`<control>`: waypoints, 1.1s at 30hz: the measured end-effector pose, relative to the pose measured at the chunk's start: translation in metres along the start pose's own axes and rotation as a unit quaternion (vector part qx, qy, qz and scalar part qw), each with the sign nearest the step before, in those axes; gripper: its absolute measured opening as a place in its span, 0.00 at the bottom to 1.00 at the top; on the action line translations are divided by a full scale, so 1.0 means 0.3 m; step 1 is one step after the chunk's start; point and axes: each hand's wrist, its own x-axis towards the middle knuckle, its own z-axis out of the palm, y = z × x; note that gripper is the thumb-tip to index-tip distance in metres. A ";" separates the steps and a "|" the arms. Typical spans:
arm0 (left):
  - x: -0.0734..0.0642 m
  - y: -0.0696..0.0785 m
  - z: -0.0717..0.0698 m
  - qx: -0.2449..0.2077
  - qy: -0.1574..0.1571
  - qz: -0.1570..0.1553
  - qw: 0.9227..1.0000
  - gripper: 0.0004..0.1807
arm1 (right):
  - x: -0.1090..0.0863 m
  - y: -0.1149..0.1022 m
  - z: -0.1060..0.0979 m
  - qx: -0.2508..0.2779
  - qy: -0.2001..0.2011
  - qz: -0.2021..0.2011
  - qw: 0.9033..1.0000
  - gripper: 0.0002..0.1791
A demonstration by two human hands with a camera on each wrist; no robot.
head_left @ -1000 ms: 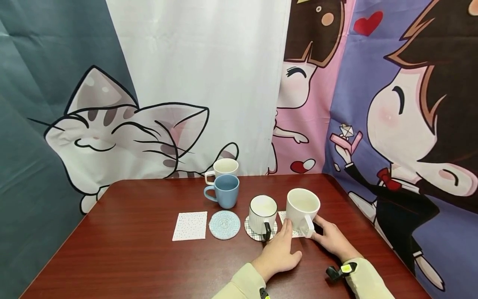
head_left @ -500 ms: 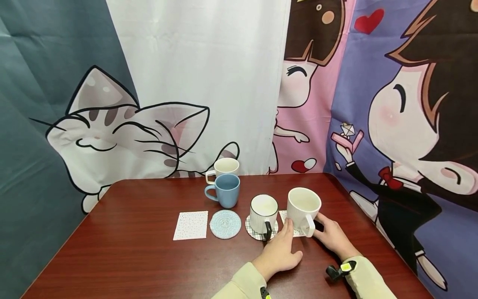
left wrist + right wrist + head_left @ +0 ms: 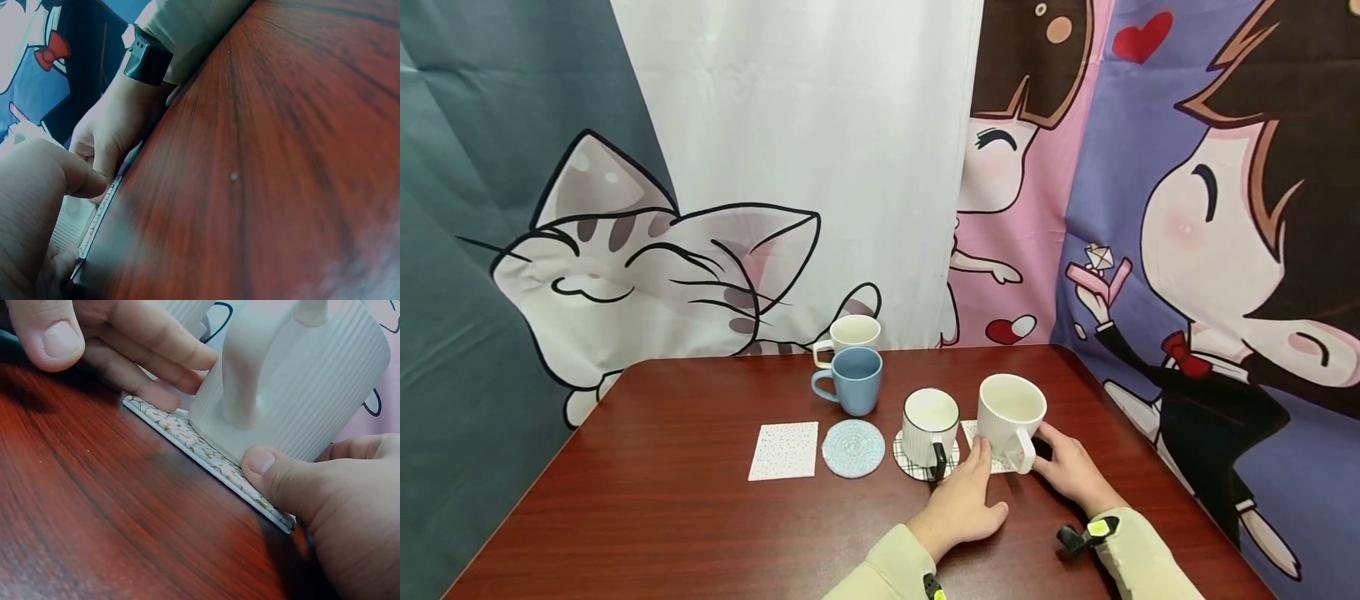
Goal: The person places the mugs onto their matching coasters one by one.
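Observation:
A white ribbed mug stands on a flower-patterned square coaster at the right of the table, its handle facing the person. My right hand holds the mug low on its right side, thumb at the base and fingers passing behind. From the left, my left hand reaches in with fingers extended, fingertips at the mug's lower side and the coaster's edge; its thumb sticks out free. Just left of it, a white mug with black rim and black handle sits on a round checked coaster.
Farther left lie a round light-blue coaster and a square speckled coaster. Behind them stand a blue mug and, partly hidden by it, a cream mug. The brown table backs onto a printed cloth.
Both hands stay around the white ribbed mug almost unmoved. The view shifts very slightly; the other mugs and coasters keep their places.

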 end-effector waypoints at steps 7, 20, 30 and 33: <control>0.001 0.001 -0.004 0.001 -0.004 -0.001 1.000 0.51 | 0.004 0.008 0.000 0.002 -0.001 -0.014 1.000 0.28; -0.004 0.003 0.000 0.014 -0.005 -0.003 1.000 0.51 | -0.002 0.007 0.005 0.004 -0.006 -0.011 1.000 0.27; -0.010 -0.004 -0.003 0.001 -0.008 0.005 1.000 0.51 | -0.006 0.004 0.007 0.001 -0.009 -0.020 1.000 0.28; -0.011 -0.006 -0.002 -0.001 -0.009 0.005 1.000 0.51 | -0.009 0.005 0.009 0.001 -0.009 -0.022 1.000 0.28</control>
